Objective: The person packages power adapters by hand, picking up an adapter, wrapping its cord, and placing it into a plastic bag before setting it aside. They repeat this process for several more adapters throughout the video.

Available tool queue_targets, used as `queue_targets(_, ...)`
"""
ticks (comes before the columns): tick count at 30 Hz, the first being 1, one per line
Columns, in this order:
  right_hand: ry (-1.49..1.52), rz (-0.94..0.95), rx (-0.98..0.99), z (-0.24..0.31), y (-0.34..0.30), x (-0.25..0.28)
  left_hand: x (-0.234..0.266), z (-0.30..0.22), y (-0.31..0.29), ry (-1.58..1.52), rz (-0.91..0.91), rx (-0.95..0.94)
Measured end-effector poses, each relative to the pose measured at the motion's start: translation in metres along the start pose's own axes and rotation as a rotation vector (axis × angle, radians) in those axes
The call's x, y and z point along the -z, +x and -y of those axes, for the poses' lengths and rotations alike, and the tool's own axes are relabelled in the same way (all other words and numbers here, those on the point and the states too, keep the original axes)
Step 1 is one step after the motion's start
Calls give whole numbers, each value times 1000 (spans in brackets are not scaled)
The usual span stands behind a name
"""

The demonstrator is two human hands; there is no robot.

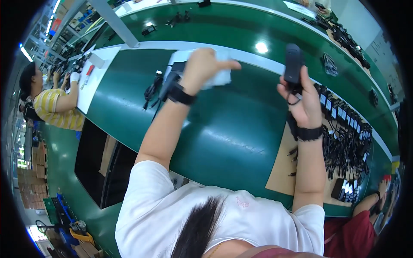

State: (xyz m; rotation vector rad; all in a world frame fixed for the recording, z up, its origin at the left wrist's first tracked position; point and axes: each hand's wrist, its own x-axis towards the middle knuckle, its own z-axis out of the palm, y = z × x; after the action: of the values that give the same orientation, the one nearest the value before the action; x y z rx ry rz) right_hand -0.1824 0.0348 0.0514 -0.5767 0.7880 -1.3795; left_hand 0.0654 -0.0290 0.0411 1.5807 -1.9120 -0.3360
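My right hand (303, 101) is raised over the right part of the bench, its fingers closed around the lower end of a black power adapter (294, 62). A thin dark cable (294, 99) loops down against the palm. My left hand (201, 69) is over a crumpled white sheet or bag (221, 77) near the far edge of the bench. Its thumb points right and the other fingers are hidden, so I cannot tell whether it grips anything. Both wrists wear black straps. A coiled black cable (151, 92) lies left of my left wrist.
Many black adapters with cables (340, 137) lie in rows on brown cardboard (277, 172) at the right. A second green bench (241, 30) runs beyond a white ledge. A co-worker in yellow (58, 103) sits at far left; a red-clothed person (350, 234) is at lower right.
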Motion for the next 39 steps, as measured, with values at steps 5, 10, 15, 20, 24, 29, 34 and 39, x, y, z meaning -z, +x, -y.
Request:
queue_targets(5,91,165,-170,-35,2,-22,-51,-43,-56,22,-46,-244)
queue_targets(10,-333,-26,136,-50,20,17,-58,-20,-50,-130,77,-207)
queue_targets(15,-65,93,96,-11,1,35,-59,-35,-61,-331,-32,-183)
queue_targets(20,-218,115,6,-34,0,21,-74,-51,-71,-582,-17,-271)
queue_targets(24,-351,-56,213,-57,13,3,-50,-25,-61,-430,154,-47)
queue_targets(29,-523,-66,409,-42,10,19,-43,-14,-50,-331,-95,-115)
queue_targets(34,-1083,53,449,-45,-19,6,-43,-34,-53,-500,-32,-60)
queue_targets(39,-1618,198,741,-56,-40,-1,-43,-37,-53,-702,-40,43)
